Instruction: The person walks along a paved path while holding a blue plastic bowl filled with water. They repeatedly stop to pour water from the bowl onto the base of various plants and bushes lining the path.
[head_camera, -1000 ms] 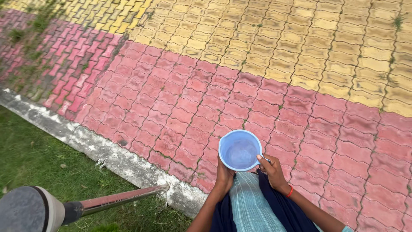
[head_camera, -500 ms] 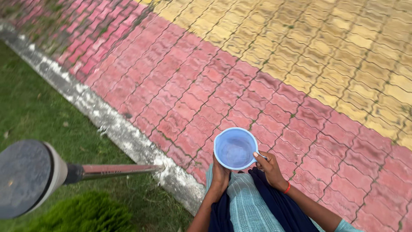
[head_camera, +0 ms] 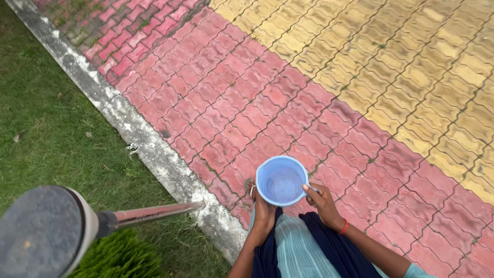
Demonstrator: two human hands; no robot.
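Head view shows a light blue plastic mug [head_camera: 281, 181] carried in front of the person's body, above the red paving blocks [head_camera: 226, 103]. It looks to hold a little clear water, though how much I cannot tell. Left hand [head_camera: 263, 212] cups its underside and side; right hand [head_camera: 323, 202] grips the rim side, fingers closed on it. Any tilt could slop the water out. Concrete kerb [head_camera: 139, 134], grass [head_camera: 46, 134] and a round-topped lamp post [head_camera: 56, 231] lie to the left.
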